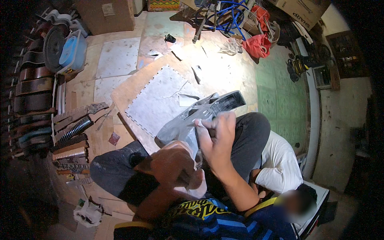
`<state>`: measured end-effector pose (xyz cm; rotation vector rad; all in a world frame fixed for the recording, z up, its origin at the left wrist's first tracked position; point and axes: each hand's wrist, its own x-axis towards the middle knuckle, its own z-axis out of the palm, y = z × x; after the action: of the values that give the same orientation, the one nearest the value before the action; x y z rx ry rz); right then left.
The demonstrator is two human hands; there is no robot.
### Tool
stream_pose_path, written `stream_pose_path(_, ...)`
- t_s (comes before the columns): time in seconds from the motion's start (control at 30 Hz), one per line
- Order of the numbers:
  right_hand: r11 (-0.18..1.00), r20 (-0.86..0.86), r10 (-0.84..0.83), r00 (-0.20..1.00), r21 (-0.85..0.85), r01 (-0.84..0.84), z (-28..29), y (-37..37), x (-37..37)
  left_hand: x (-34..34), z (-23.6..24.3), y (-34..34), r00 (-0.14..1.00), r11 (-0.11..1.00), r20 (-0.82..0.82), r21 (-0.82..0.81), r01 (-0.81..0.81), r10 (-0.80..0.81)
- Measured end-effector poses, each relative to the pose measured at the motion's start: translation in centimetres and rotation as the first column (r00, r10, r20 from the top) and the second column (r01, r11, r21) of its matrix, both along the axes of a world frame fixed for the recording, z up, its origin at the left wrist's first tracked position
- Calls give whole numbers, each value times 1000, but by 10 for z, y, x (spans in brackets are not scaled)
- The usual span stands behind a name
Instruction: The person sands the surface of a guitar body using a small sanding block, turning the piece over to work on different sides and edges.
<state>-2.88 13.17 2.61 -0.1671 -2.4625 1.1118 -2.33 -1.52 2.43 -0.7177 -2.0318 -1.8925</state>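
Note:
A grey, dusty guitar body (182, 124) lies tilted across my lap, its dark-faced end (230, 102) pointing away to the right. At its near edge, my left hand (172, 154) is closed against it, partly in shadow with the fingertips hidden. Over the near side of the body is my right hand (218, 136), its thumb and forefinger pinched together and whitened with dust. Whatever those fingers hold, if anything, is too small to make out. My bent knees (252, 132) frame the body on both sides.
A foam mat (156, 100) lies on a board ahead. Guitar necks (78, 128) and stacked curved pieces (34, 82) line the left, near a blue tub (70, 50). A person in a white shirt (280, 164) sits close on the right. Red bags (256, 46) and blue tubing (230, 16) are farther off.

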Motion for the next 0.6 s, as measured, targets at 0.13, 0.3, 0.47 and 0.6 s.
stream_pose_path(0.13,999,53,37,998,2,-37,-1,9,37,-2,9,9,999,992,54,129,-14,7)
stream_pose_path(0.3,1000,-4,24,1000,16,-24,-5,4,14,1,1,18,999,963,18,263,-53,50)
stream_pose_path(0.47,996,111,-33,993,-73,41,-6,36,73,-5,3,17,997,972,45,227,-68,60)
stream_pose_path(0.6,961,269,240,933,72,-268,23,30,77,-2,-1,18,991,959,68,252,-130,116)
